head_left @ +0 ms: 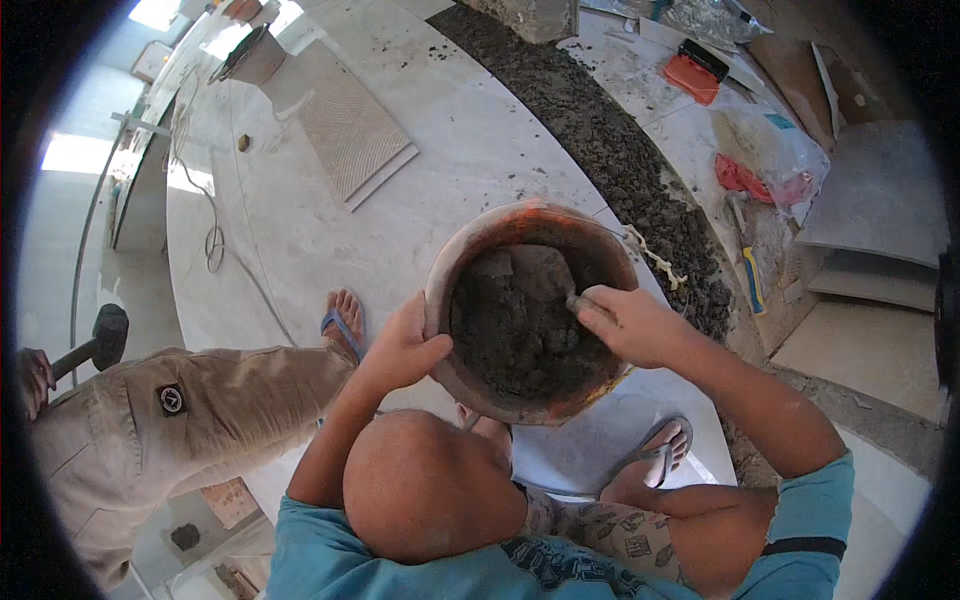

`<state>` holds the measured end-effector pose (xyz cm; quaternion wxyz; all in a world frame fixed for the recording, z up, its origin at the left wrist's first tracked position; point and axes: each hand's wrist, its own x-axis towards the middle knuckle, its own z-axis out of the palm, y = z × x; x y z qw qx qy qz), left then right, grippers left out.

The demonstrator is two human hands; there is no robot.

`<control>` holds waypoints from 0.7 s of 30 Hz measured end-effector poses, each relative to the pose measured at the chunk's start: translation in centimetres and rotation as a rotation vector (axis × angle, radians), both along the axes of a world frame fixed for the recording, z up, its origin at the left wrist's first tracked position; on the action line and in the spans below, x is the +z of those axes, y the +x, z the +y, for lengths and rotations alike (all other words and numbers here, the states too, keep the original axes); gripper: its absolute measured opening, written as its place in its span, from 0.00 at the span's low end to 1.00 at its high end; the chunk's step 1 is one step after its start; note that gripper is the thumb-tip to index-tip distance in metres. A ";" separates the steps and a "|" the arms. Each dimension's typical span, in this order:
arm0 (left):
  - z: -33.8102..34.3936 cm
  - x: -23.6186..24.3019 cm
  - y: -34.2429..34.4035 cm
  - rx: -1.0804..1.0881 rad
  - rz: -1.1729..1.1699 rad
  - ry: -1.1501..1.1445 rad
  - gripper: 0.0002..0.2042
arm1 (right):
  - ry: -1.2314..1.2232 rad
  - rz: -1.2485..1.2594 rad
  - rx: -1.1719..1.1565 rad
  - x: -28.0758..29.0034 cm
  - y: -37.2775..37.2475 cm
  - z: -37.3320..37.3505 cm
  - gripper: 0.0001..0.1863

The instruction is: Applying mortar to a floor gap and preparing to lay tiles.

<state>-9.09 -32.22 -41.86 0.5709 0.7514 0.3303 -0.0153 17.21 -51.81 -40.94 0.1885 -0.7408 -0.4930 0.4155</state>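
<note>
Round bowl [470, 385] of dark wet mortar [520, 320] held above the tiled floor [480, 150], mouth facing up, tipped slightly toward the camera; round, so no clear long axis. Left hand [400, 350] grips the near-left rim, thumb over the edge. Right hand [630, 325] is closed on a tool handle [578, 303] dug into the mortar, wrist bent down.

Clear plastic bag [775, 150] upper right; round black patch [172, 400] on trousers.
</note>
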 end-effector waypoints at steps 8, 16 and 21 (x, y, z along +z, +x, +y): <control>0.2 -0.9 1.3 -0.040 -0.194 0.190 0.16 | -0.044 0.170 -0.015 -0.7 -0.6 0.0 0.21; -0.7 1.4 4.1 0.115 -0.076 -0.166 0.20 | -0.149 0.401 -0.061 -0.3 -2.3 -1.3 0.23; -1.2 1.1 4.4 0.218 -0.185 -0.173 0.15 | -0.396 0.791 -0.106 1.5 -0.5 -2.2 0.22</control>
